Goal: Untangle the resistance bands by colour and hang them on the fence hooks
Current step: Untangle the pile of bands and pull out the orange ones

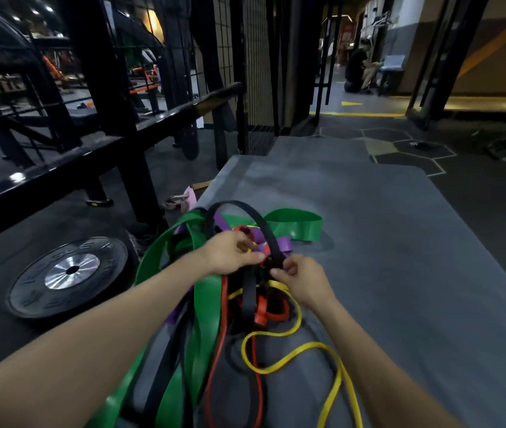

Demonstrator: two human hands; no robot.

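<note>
The tangled bands (230,304) lie in a heap on the grey mat (400,257), their long strands running from near you toward the far knot. A black band (264,233) arches up at the far end; a yellow band (301,350) loops near right; green bands (202,319) trail near left. Your left hand (230,253) pinches strands at the knot, fingers curled. Your right hand (301,281) pinches the black band just beside it. A weight plate (69,273) lies on the dark floor to the left, below a black rail (60,168). A wire fence (255,72) stands far behind.
</note>
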